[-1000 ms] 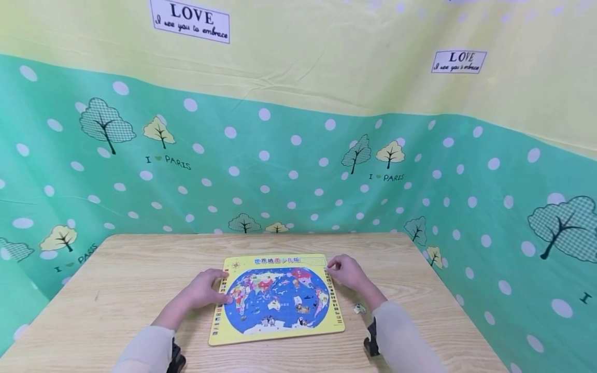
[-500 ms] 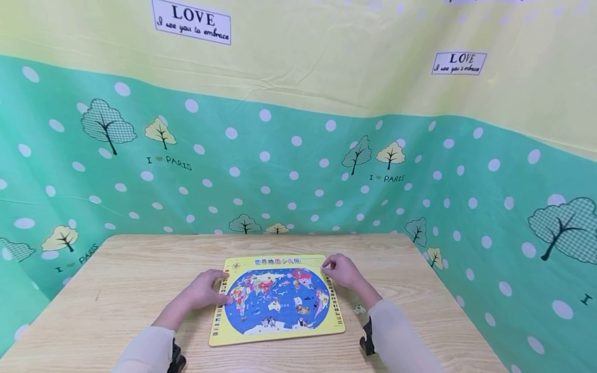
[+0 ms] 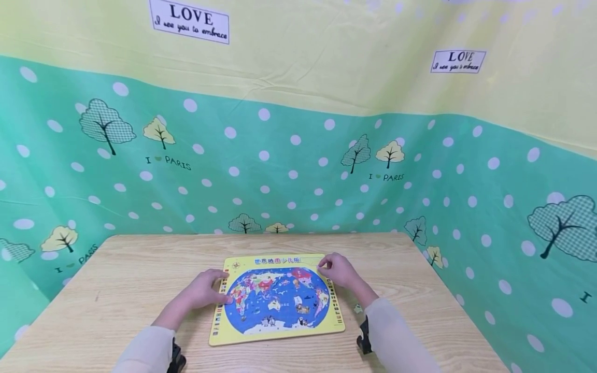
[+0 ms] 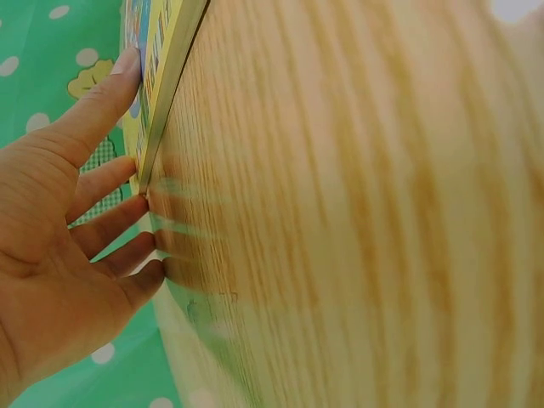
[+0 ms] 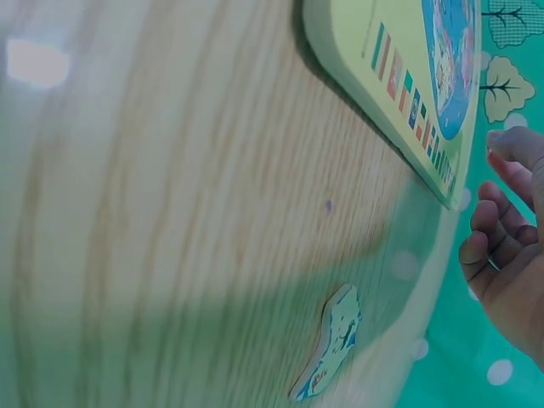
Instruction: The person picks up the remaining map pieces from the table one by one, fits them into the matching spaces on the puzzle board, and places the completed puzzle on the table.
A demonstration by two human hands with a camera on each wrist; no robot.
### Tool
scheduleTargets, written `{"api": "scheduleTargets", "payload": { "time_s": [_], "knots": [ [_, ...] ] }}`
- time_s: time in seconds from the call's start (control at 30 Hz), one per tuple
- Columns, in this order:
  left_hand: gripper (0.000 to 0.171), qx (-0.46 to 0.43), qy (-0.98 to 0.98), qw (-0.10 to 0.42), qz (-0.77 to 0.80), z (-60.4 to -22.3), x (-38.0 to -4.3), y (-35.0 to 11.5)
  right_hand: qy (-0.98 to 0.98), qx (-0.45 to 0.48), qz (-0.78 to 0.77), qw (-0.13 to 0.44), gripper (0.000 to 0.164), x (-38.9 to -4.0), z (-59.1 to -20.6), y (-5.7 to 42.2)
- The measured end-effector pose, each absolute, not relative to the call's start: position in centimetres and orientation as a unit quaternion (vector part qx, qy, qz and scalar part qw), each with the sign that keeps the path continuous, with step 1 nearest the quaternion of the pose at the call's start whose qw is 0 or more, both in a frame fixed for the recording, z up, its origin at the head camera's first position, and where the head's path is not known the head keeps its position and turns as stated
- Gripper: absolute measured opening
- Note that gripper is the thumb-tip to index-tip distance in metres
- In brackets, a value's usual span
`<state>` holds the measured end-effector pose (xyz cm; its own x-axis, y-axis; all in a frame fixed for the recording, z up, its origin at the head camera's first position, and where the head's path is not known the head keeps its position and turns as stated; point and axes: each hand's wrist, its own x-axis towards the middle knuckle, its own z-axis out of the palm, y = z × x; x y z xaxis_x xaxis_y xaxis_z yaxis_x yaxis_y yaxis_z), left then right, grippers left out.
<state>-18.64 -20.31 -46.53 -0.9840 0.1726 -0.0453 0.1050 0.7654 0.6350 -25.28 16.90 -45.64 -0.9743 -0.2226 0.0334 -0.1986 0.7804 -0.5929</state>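
Note:
A yellow world-map puzzle board with a blue oval map lies on the table. My left hand steadies its left side. In the left wrist view, the left thumb rests on the board's top while the fingers extend along its edge. Over the upper right corner, my right hand has thumb and forefinger pinched together; what looks like a small puzzle piece is between them, almost wholly hidden. A loose puzzle piece, pale green with blue and dark marks, lies on the table below the right forearm.
The wooden table extends around the board on all sides. A green and yellow patterned cloth hangs behind it and along the right. Black wrist-camera mounts sit under the sleeves.
My right hand has moved left, from the board's right edge to over its upper right corner, thumb and forefinger still together. The left hand and the board have stayed put.

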Motion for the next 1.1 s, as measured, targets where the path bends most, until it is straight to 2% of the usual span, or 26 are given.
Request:
{"api": "scheduleTargets", "payload": {
  "time_s": [1.1],
  "knots": [
    [0.082,0.069,0.938,0.058,0.335,-46.3,-18.6,-20.2,0.94,-0.149,-0.307,0.023,0.014,-25.7,-46.9,15.8]
  ]
}}
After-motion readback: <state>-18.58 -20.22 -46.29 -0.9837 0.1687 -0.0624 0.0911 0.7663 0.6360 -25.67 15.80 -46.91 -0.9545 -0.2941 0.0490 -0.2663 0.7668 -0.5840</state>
